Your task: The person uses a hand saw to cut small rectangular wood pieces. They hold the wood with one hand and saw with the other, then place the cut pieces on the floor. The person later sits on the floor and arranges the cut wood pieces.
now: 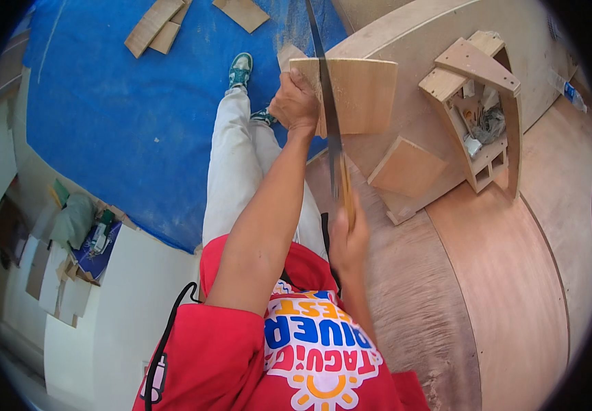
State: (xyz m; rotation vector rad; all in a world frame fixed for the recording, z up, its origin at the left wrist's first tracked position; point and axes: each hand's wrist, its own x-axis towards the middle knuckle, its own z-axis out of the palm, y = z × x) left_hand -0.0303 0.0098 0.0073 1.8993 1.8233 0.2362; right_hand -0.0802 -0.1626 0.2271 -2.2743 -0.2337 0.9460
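My left hand (296,101) is closed on the left end of a light wooden board (364,96), with the thumb near its top edge. The long dark blade of a handsaw (330,109) lies across that board, just right of my fingers. Its yellowish handle is in my right hand (351,240), closed round it and partly blurred. Whether the blade has cut into the edge cannot be made out. A smaller square wooden piece (409,166) lies on the plywood beside the held board.
Several wood offcuts (152,26) lie on the blue sheet (118,123) at far left. A wooden frame box (474,103) holding small items stands at right on curved plywood (508,274). A plastic bottle (570,92) lies beyond it. Tools and a cloth (75,220) sit at left.
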